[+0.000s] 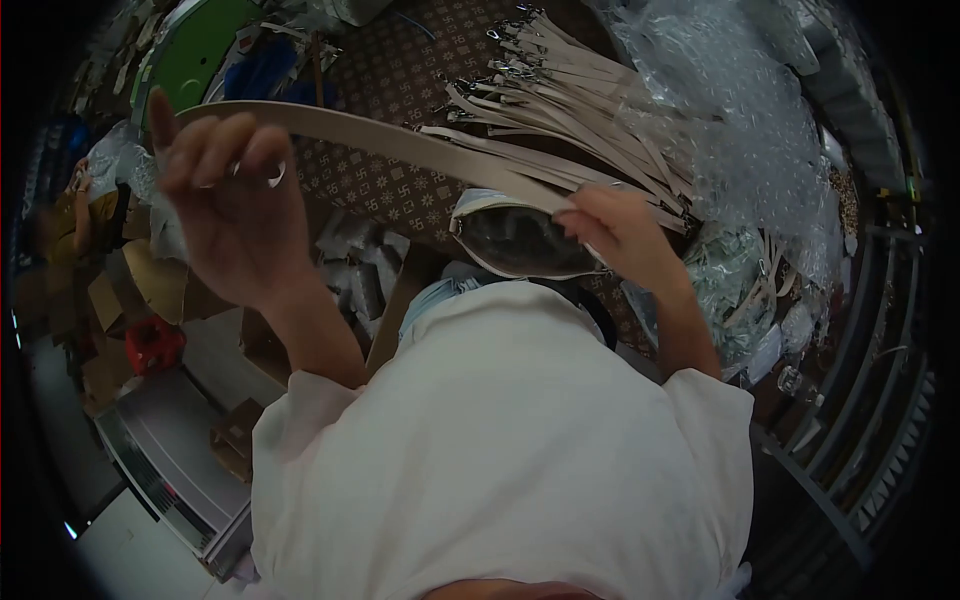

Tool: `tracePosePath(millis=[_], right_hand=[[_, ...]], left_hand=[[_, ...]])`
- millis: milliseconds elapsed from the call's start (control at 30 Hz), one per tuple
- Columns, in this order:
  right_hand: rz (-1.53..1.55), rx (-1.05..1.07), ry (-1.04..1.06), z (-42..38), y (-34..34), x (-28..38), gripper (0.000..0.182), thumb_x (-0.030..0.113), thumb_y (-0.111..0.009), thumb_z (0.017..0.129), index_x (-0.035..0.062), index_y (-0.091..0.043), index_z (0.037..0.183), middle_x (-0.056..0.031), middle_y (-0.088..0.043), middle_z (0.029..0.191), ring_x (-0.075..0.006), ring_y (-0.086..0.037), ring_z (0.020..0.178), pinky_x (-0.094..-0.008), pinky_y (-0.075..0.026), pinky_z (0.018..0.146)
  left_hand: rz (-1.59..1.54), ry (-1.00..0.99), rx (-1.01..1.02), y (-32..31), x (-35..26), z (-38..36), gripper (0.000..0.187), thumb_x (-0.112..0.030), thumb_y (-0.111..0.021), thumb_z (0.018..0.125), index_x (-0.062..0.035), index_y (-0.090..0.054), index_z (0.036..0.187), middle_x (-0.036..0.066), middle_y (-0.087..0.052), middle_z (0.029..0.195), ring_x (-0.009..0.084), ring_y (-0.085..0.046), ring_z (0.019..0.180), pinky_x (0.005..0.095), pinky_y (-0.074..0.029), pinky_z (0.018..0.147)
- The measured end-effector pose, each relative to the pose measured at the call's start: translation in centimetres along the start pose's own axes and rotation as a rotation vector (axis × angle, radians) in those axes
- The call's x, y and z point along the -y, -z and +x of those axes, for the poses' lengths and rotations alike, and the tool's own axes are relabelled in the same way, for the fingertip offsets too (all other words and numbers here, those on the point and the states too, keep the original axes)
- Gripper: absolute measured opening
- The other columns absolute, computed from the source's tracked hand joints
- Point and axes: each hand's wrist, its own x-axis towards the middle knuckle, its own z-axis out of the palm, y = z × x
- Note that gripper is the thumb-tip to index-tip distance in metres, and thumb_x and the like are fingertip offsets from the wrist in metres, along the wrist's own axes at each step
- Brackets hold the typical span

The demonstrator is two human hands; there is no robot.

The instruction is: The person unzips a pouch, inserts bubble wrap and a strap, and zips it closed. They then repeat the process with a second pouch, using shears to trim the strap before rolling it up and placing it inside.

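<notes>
A long beige strap (390,138) stretches across the view between my two hands. My left hand (225,190) is raised at its left end, index finger extended and the other fingers curled, with the strap passing behind the fingers. At the strap's right end, my right hand (625,235) pinches it between thumb and fingers. Below the strap, near my right hand, lies an open pouch (520,240) with a dark inside and a pale rim. Several beige straps with metal clips (590,110) lie in a pile on the brown patterned cloth (380,195) beyond.
Clear plastic wrap (730,130) heaps at the right. A green object (195,50) stands at the upper left. Cardboard boxes (150,280) and a red object (155,345) are at the left. Part of another person (80,225) shows at the far left. Metal rails (870,380) run along the right.
</notes>
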Motion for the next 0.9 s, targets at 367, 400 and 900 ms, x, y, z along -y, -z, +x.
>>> tracePosePath(millis=[367,400,900], right_hand=[[0.319,0.045,-0.287,-0.9,4.1,2.0,0.02,0.017,-0.067,0.077,0.0014,-0.064,0.089,0.0014,-0.052,0.058,-0.006,-0.044,0.048,-0.0198,-0.033,0.044],[0.196,0.115,-0.097,-0.7,3.9,1.9,0.02,0.017,-0.068,0.075,0.0034,-0.065,0.09,0.0001,-0.052,0.058,-0.0082,-0.045,0.049,-0.0215,-0.034,0.045],[0.382,0.342,-0.271,-0.5,6.1,1.4,0.015,0.015,-0.054,0.086,0.0026,-0.062,0.083,0.0001,-0.055,0.06,-0.0074,-0.05,0.05,-0.0219,-0.039,0.046]], left_hand=[[1.187,1.06,0.612,6.0,1.5,-4.1,0.033,-0.019,-0.039,0.092,0.0057,-0.055,0.106,0.009,-0.059,0.079,0.0154,-0.055,0.067,0.0265,-0.042,0.061],[1.062,1.111,0.677,5.9,1.2,-4.3,0.033,-0.02,-0.039,0.093,0.0058,-0.055,0.106,0.009,-0.059,0.076,0.0143,-0.054,0.065,0.0254,-0.041,0.058],[0.262,0.911,0.214,6.6,-1.4,-5.6,0.039,-0.03,-0.044,0.089,0.0077,-0.054,0.096,0.004,-0.052,0.059,0.0059,-0.04,0.039,0.0204,-0.027,0.037]])
